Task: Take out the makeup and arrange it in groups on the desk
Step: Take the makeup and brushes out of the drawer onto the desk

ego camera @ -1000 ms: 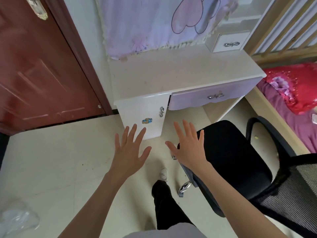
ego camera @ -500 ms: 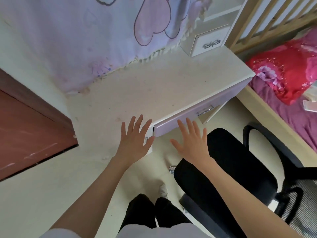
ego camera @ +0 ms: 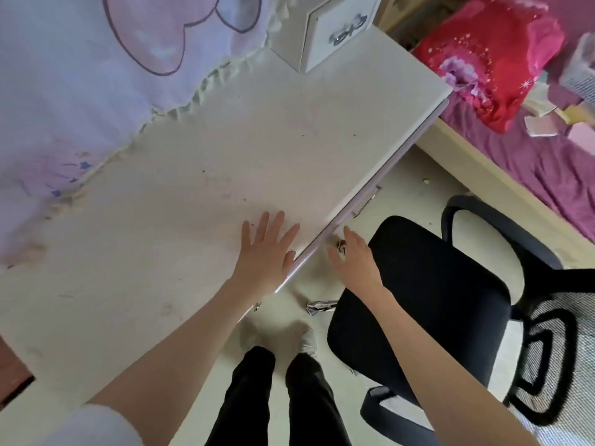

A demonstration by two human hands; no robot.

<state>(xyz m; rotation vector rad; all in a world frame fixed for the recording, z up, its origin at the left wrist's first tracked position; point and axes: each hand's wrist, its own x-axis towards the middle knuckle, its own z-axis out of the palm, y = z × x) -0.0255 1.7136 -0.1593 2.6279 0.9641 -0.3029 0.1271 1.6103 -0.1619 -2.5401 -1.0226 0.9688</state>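
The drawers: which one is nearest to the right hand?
The wide lilac drawer under the desk edge; the right hand hovers beside it. The small white drawer stands far back on the desktop.

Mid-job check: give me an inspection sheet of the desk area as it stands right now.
Surface: white desk top, speckled with small dark marks, otherwise bare.
Job's things: no makeup seen; lilac front drawer closed.
Clutter: small white drawer box at the back of the desk.
Hands: left hand flat, fingers spread over the desk edge; right hand open, below the desk edge.
Cables: nothing seen.
Surroundings: black office chair to the right, red pillow on the bed, lilac cloth hanging behind the desk.
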